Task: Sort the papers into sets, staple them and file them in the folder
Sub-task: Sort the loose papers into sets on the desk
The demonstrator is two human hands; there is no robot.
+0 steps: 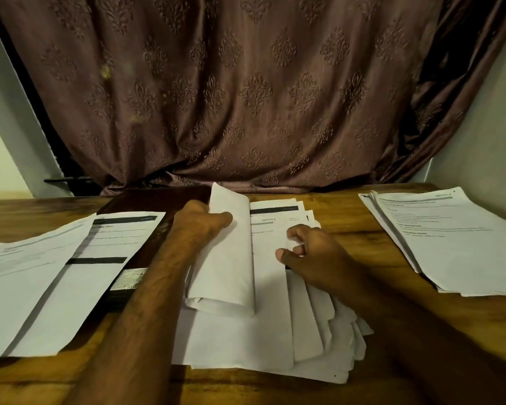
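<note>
- Where the brown patterned curtain (246,92) hangs behind it, a wooden table (342,211) carries all the papers.
- The middle pile of white sheets (275,340) lies in front of the person, fanned out unevenly, its right edges stepped like tabs.
- A second stack of printed pages (456,244) lies well apart at the right; more sheets (56,273) lie at the left, one with black bars, and they partly cover a dark folder (155,200).
- The left hand (200,220) grips a bent-over bundle of sheets (231,258), with the thumb on top, and lifts it from the middle pile.
- The right hand (307,252) pinches the edge of one sheet with curled fingers.
- The two forearms hide the lower part of the pile.
- On the uncovered page I can read "SECTION A"; the other print is too blurred.
</note>
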